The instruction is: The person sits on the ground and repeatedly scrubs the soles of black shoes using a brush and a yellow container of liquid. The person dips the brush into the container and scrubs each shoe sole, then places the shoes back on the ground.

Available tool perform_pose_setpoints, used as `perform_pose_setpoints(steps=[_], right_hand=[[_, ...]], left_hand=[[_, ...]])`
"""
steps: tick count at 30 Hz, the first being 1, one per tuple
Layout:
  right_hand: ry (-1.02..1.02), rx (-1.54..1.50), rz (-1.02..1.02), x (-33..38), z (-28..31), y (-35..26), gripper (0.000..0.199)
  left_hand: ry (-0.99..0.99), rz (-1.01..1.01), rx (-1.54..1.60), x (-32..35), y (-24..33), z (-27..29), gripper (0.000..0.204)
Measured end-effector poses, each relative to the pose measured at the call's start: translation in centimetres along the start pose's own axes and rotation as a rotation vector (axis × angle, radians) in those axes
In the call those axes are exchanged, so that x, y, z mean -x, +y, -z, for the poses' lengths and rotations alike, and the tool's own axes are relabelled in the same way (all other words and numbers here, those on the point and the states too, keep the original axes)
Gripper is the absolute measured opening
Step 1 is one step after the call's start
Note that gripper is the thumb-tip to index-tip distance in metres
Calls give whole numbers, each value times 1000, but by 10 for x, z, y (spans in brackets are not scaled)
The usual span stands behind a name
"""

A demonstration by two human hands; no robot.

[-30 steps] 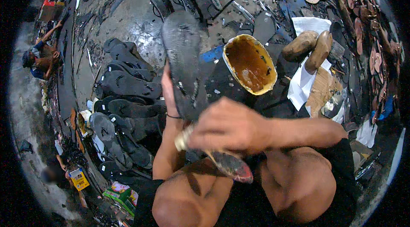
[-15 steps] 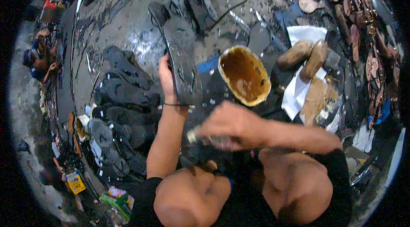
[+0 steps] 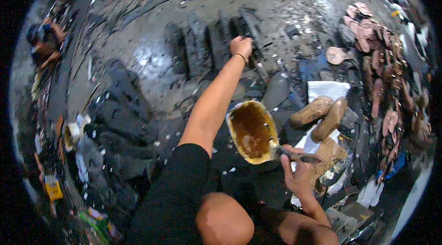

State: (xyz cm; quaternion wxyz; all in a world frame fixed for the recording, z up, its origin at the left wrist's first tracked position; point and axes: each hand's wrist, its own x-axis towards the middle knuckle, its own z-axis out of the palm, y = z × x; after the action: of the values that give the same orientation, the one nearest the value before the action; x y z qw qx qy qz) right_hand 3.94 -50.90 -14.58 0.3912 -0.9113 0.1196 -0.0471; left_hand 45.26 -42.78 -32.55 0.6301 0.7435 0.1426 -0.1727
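Observation:
My left arm reaches far forward, and my left hand is closed at the right part of a row of dark sandals on the floor. Its fingers grip a black sandal, partly hidden by the hand. Close to my body, my right hand holds a brush by its dark handle. The brush head lies at the right rim of a yellow-edged, oval container with shiny brown glue-like stuff inside.
Two brown wooden shoe lasts lie right of the container, near white paper and cardboard. Dark sandals are heaped at the left. Pinkish soles pile up far right. Another person sits at the far left.
My left hand has moved forward to the row, and the sandal it held upright now stands among the others. My right hand has brought the brush to the container's rim. The view has shifted.

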Motion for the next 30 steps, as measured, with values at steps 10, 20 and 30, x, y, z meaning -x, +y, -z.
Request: perform_pose_setpoints(steps=[10,20,30], right_hand=[[145,-133,91,-38,-31,-36,19],[-241,401,-124,-7,3,-28,37],[-694,-56,-372,20,38,-16,26]], left_hand=[[1054,-450,-710,235,-88,318,68],[281,-217,-271,352,-76,313,57],[-136,-253,-411,419,-162,258,51]])
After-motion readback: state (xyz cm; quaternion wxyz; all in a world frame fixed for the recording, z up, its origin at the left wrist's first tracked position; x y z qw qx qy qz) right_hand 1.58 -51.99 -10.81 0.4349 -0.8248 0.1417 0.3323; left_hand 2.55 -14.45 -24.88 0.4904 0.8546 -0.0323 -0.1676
